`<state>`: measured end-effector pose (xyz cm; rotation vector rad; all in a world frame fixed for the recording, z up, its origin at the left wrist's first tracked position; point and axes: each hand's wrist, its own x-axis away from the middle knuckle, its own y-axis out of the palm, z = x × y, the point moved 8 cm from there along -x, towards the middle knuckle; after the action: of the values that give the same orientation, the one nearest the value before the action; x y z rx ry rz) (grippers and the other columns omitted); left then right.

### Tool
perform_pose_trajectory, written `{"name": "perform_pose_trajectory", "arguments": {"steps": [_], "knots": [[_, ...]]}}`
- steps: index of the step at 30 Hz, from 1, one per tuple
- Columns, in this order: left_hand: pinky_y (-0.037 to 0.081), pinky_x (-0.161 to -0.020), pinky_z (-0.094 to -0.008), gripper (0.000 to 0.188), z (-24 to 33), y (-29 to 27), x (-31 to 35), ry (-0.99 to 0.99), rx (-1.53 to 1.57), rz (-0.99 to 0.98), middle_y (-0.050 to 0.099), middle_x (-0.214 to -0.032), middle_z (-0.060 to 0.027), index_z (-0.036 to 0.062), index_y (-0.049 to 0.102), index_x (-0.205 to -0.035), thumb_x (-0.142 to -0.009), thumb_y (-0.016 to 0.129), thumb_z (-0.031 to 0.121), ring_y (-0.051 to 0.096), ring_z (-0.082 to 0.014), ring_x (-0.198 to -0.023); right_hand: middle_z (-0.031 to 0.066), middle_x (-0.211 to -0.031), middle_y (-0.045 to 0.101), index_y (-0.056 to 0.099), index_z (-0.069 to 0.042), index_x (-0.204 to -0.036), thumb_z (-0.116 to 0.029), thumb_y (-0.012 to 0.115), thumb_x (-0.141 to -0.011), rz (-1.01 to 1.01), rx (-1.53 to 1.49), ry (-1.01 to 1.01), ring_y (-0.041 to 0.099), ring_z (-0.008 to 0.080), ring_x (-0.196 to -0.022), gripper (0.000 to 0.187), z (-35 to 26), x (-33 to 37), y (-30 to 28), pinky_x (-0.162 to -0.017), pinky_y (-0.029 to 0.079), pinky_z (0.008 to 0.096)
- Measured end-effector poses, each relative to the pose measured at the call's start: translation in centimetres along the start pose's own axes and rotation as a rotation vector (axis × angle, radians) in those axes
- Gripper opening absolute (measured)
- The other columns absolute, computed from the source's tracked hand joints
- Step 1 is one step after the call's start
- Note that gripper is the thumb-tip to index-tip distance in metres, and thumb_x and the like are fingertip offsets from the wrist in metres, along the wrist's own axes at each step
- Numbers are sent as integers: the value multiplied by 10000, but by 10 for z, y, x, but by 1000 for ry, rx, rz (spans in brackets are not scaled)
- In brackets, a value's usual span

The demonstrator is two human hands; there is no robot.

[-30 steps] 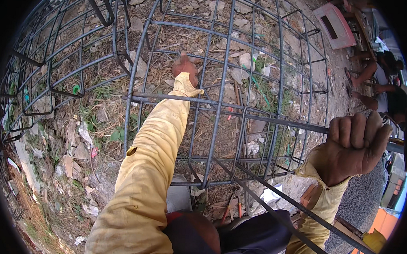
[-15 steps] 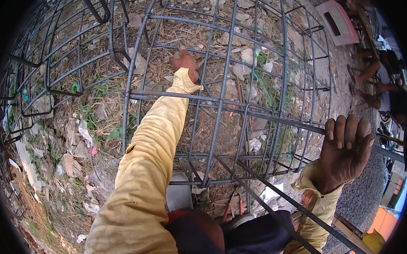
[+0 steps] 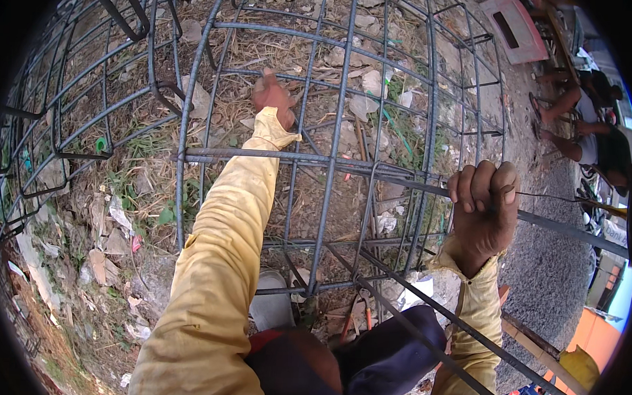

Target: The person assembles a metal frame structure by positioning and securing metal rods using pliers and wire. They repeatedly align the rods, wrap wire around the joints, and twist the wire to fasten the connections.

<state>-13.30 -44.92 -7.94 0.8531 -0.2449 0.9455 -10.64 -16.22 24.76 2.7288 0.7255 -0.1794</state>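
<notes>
A cage of grey steel bars [image 3: 338,115] tied in a grid lies in front of me. My left hand [image 3: 272,98], in a yellow sleeve, reaches down through it beside a crosswise bar. That hand is blurred, and whether its fingers hold anything does not show. My right hand [image 3: 484,210] is closed round a long rebar [image 3: 407,181] that runs crosswise over the cage. From beside its fingers a thin wire [image 3: 549,198] sticks out to the right. Two more loose bars [image 3: 441,310] slant from the cage toward the lower right, past my right forearm.
Another rebar cage [image 3: 83,99] stands at the left. Pliers with orange handles [image 3: 355,314] and a grey container [image 3: 270,309] lie near my legs. At the right are a gravel heap [image 3: 556,289], seated people [image 3: 587,116] and a pinkish box [image 3: 514,30]. Stones and litter cover the ground.
My right hand has moved left along the rebar and its fingers have closed more tightly; the wire beside them now shows. My left hand stays at the same part of the cage.
</notes>
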Motion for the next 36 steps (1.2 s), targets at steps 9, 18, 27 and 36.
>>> {"name": "perform_pose_trajectory", "arguments": {"steps": [9,18,27,36], "knots": [[419,-385,-308,405,-4,4,-24,-20,-82,33,407,-609,6,35,603,-1091,-1023,458,407,389,-116,-424,-24,-516,248,323,-150,-660,-361,514,-994,89,-101,77,206,105,-433,438,40,-20,10,-447,247,312],[281,-438,-269,329,-7,2,-15,-216,222,-23,408,-682,7,86,555,-1111,-1023,457,387,348,-104,-514,-41,-542,192,295,-163,-675,-396,432,-1032,204,-48,115,168,93,-465,448,42,-22,11,-465,203,293],[439,-659,-345,246,-19,1,-28,-376,541,-447,517,-789,18,200,545,-1121,-1013,483,412,490,-144,-682,-30,-504,215,300,-160,-636,-356,485,-1017,371,-67,87,183,101,-422,466,42,-22,11,-420,205,303],[400,-601,-353,255,-20,-4,-37,-398,465,-394,507,-778,18,195,550,-997,-983,537,449,459,-147,-642,-28,-503,214,291,-145,-624,-323,488,-1010,370,-28,110,195,100,-414,469,39,-28,16,-416,188,312]]}}
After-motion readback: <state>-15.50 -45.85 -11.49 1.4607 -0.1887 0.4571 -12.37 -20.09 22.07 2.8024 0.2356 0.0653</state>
